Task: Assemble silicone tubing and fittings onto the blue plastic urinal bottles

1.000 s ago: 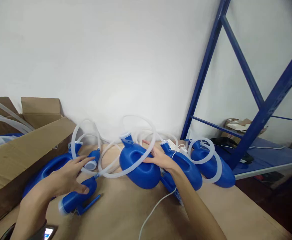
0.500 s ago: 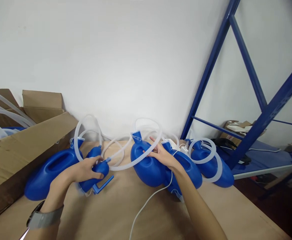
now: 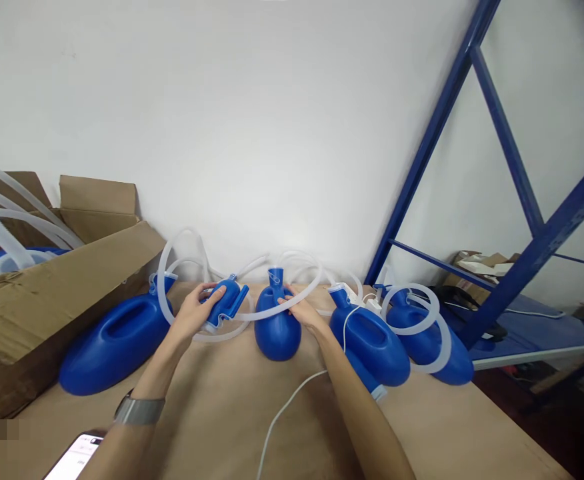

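Note:
My left hand (image 3: 195,312) grips a small blue part (image 3: 228,301) with a flat blue bar along its right side. Just right of it, my right hand (image 3: 299,308) has its fingers closed on the side of a blue bottle (image 3: 278,337), whose neck points toward the wall. A clear tube (image 3: 272,312) passes in front of this bottle and loops up behind it. Another blue bottle (image 3: 117,343) lies to the left. Two more, a nearer blue bottle (image 3: 372,343) and a farther blue bottle (image 3: 437,347), lie on the right.
An open cardboard box (image 3: 72,287) with clear tubes stands at the left. A phone (image 3: 77,457) lies at the lower left. A white cable (image 3: 285,407) crosses the brown table (image 3: 222,427). A blue metal rack (image 3: 432,127) rises at the right.
My left hand has lifted the small blue part and moved it right, toward the middle. The middle bottle has turned more upright and left, away from the right-hand bottles. A phone has come into view.

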{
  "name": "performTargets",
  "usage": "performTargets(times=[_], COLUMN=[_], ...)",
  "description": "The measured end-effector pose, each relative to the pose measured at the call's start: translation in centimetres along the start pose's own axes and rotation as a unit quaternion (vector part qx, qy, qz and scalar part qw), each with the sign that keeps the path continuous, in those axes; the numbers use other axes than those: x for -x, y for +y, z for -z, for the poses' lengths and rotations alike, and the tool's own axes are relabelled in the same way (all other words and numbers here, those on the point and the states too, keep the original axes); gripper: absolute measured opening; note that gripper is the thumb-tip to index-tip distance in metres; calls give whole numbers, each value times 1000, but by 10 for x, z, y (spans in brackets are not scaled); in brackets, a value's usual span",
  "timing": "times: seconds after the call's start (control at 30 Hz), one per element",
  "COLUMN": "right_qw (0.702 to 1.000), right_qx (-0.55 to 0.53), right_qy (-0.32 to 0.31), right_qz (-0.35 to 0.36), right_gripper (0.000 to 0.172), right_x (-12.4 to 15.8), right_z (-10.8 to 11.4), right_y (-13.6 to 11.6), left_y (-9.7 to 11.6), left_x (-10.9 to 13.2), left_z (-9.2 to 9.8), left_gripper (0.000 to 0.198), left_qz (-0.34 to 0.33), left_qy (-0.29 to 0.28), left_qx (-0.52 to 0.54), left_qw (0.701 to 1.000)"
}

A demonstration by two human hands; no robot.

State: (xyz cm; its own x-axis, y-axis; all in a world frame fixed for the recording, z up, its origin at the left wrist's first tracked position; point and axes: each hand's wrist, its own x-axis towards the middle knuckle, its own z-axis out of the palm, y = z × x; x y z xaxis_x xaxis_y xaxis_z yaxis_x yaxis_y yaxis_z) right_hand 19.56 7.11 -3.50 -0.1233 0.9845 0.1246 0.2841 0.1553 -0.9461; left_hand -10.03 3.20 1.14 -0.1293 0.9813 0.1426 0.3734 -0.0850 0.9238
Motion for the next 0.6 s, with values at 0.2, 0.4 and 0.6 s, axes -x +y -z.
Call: performTargets(times=[0.2,0.4,0.6], right_qw=[997,992,996], right_qx=[46,65,14], right_qy=[64,95,48], right_qz=[11,48,78], right_gripper=[64,57,61], right_x=[-12,-14,-13], right_z=[-23,-26,-22], right_y=[14,24,28], left_y=[-11,-2,10], left_x=[-12,-40,-61], left_z=[-41,-63,-83], left_gripper=[60,49,44], left_qz=[-72,-239,-370], left_qy=[41,-6,-30], left_qx=[-99,-229,-297], left_qw=[992,944,880])
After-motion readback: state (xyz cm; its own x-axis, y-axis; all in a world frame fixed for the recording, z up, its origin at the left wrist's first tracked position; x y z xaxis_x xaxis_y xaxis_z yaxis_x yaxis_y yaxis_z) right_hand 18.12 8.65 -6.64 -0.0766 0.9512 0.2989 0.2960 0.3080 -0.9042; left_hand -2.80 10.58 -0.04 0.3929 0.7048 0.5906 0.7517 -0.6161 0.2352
